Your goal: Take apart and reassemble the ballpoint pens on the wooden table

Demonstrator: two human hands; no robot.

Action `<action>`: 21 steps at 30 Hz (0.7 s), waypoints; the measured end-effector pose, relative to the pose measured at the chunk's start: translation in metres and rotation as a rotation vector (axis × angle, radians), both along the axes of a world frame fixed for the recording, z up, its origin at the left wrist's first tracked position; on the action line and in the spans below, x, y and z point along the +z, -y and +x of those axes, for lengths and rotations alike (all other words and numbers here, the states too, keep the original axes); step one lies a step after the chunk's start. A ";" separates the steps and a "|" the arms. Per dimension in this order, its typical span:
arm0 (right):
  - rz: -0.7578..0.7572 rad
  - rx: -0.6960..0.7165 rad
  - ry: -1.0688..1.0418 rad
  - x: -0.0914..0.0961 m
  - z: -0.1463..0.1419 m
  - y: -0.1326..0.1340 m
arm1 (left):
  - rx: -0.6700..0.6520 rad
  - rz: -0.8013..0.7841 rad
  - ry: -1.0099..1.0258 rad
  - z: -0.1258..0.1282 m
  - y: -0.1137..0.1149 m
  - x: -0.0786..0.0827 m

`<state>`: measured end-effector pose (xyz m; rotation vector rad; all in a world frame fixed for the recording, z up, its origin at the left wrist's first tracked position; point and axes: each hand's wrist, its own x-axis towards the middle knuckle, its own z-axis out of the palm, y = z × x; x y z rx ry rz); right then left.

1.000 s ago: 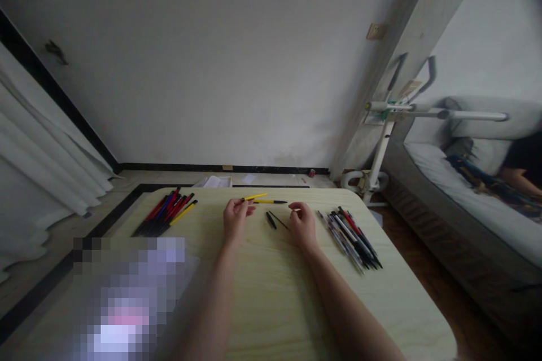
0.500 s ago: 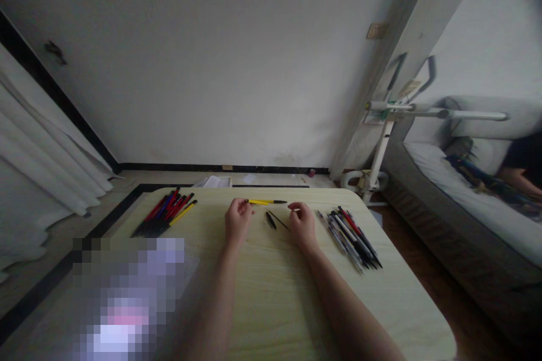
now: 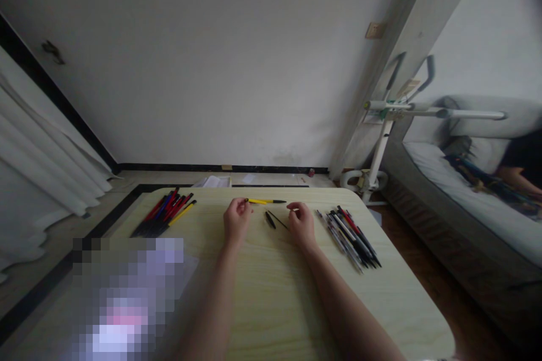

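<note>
My left hand (image 3: 237,218) rests on the wooden table, fingers loosely curled and apart, with nothing visible in its grasp. Just beyond its fingertips lies a yellow pen (image 3: 257,201), its dark end pointing right; whether the fingers touch it I cannot tell. Opposite, my right hand (image 3: 302,219) is loosely curled too, with a gap between thumb and index finger. A short black pen part (image 3: 270,220) and a thin dark refill-like stick (image 3: 277,219) lie between the hands. The stick's near end reaches beside my right hand.
Red, blue, black and yellow pens (image 3: 171,211) are heaped at the table's left. Clear, black, white and red pens (image 3: 349,237) lie right. A pixelated patch covers the near left. Beyond are white exercise equipment (image 3: 381,146), a grey sofa (image 3: 423,203) and a seated person's arm (image 3: 519,179).
Both hands and the pens keep their places. The whole view has shifted very slightly.
</note>
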<state>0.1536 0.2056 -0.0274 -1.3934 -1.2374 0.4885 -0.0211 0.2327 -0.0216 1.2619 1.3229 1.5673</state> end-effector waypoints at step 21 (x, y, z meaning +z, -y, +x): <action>0.007 0.007 0.049 -0.002 0.001 -0.002 | 0.038 0.076 -0.061 -0.001 -0.001 -0.001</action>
